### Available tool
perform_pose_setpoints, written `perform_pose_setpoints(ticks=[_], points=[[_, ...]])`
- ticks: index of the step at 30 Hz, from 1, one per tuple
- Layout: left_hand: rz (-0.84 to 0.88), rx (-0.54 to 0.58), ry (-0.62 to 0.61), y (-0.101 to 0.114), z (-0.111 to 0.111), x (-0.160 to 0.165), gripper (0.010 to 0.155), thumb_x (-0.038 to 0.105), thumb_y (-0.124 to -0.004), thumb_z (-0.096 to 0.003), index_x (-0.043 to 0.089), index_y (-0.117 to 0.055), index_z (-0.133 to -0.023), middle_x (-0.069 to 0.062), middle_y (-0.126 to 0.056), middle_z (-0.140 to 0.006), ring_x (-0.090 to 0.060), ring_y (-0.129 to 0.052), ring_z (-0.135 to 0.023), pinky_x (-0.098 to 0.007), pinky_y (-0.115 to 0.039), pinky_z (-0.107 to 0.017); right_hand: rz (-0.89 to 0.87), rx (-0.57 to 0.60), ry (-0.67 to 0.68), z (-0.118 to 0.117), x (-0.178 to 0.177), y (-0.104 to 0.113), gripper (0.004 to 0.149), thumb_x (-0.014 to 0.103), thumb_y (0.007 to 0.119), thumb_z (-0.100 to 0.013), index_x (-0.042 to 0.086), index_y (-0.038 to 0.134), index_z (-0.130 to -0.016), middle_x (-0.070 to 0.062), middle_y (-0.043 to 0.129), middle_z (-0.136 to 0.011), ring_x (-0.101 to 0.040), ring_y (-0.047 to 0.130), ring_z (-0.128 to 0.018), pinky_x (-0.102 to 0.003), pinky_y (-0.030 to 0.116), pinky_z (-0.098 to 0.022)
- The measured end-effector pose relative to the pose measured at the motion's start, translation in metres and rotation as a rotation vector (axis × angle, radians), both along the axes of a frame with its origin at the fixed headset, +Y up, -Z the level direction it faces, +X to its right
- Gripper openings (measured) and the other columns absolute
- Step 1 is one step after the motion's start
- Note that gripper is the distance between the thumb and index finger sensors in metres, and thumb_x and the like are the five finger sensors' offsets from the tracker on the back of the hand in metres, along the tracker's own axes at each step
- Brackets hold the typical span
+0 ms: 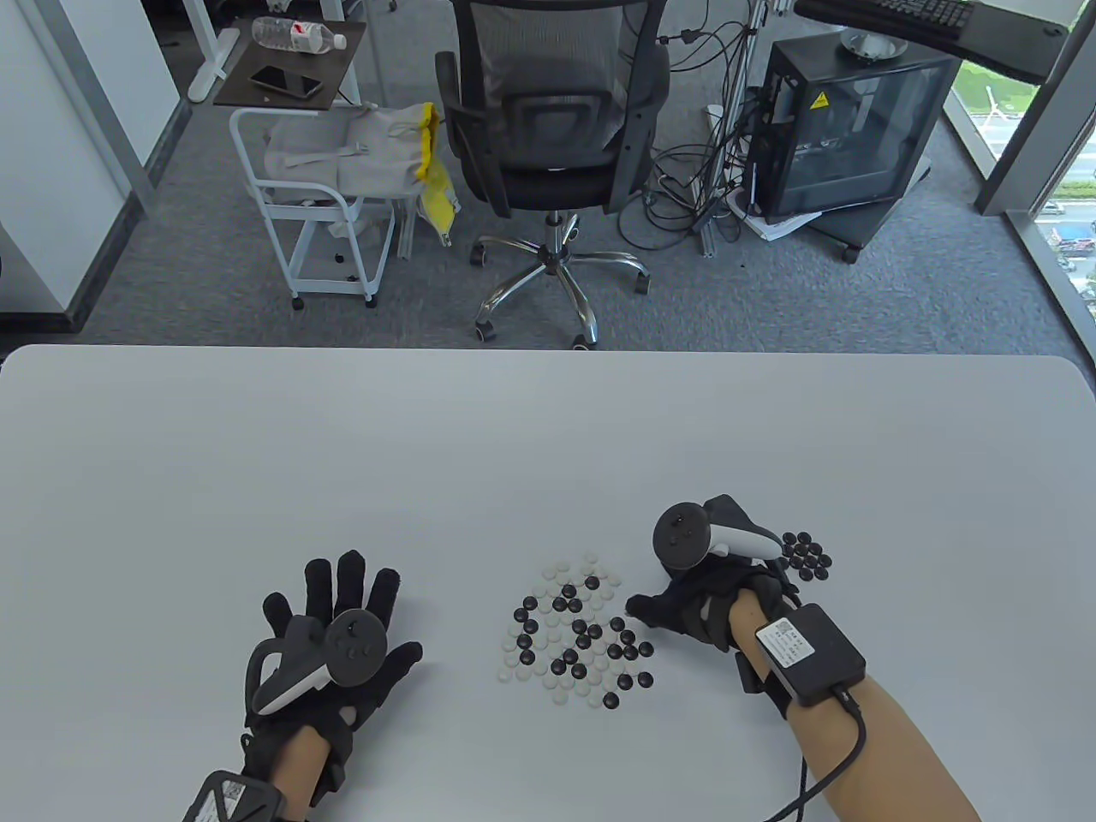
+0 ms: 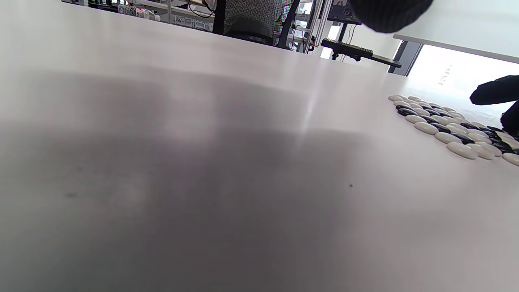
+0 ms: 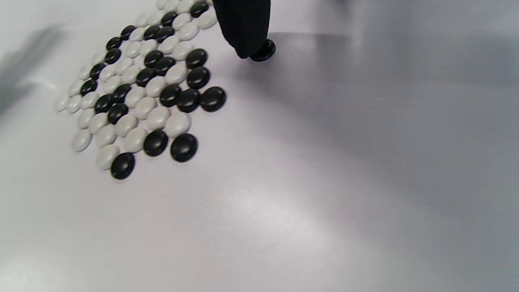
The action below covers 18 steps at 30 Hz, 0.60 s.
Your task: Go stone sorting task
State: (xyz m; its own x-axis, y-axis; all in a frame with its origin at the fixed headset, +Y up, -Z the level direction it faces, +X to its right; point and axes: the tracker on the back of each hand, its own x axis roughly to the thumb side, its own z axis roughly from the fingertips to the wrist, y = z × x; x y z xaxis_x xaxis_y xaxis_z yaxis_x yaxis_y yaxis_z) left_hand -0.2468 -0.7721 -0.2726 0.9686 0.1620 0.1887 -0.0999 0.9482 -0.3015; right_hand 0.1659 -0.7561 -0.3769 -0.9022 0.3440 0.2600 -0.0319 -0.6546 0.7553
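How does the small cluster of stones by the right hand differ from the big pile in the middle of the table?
The small cluster is all black; the big pile mixes black and white stones. The small cluster holds far fewer stones than the big pile. The small cluster lies right of the right hand, the big pile left of it. Both rest flat on the white table.

Counts: 2 gloved hands; black stones (image 1: 807, 552) sorted at 3 o'clock ~12; mixed pile (image 1: 578, 634) roughly 25 black, 30 white.

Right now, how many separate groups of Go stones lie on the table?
2: a mixed black-and-white cluster left of the right hand, and a black-only pile at its other side, perhaps partly hidden. One single black stone lies at its fingertip.
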Motion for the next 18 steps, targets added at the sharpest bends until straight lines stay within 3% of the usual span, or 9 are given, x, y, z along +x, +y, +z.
perform_pose_setpoints(ticks=[8,18], points=[[-0.005,0.001,-0.002,0.000,0.000,0.000,0.085,0.061,-0.053,-0.0595,0.020,-0.006,-0.118,-0.022,0.017,-0.115,-0.053,0.020,-0.097,-0.082,0.006,-0.049,0.087,0.021,-0.242,-0.011,0.078,0.004,0.068,0.050,0.050,-0.061,0.006,0.076,-0.107,-0.040,0.012,-0.115,-0.067,-0.003,-0.093,-0.092,0.010,-0.053],[-0.015,-0.004,-0.006,-0.001,0.000,0.002,0.085,0.061,-0.053,-0.0595,0.020,-0.006,-0.118,-0.022,0.017,-0.115,-0.053,0.020,-0.097,-0.082,0.006,-0.049,0.158,0.063,-0.344,-0.006,0.124,0.002,0.068,0.050,0.050,-0.061,0.008,0.066,-0.111,-0.039,0.007,-0.114,-0.067,-0.007,-0.092,-0.092,0.008,-0.053]])
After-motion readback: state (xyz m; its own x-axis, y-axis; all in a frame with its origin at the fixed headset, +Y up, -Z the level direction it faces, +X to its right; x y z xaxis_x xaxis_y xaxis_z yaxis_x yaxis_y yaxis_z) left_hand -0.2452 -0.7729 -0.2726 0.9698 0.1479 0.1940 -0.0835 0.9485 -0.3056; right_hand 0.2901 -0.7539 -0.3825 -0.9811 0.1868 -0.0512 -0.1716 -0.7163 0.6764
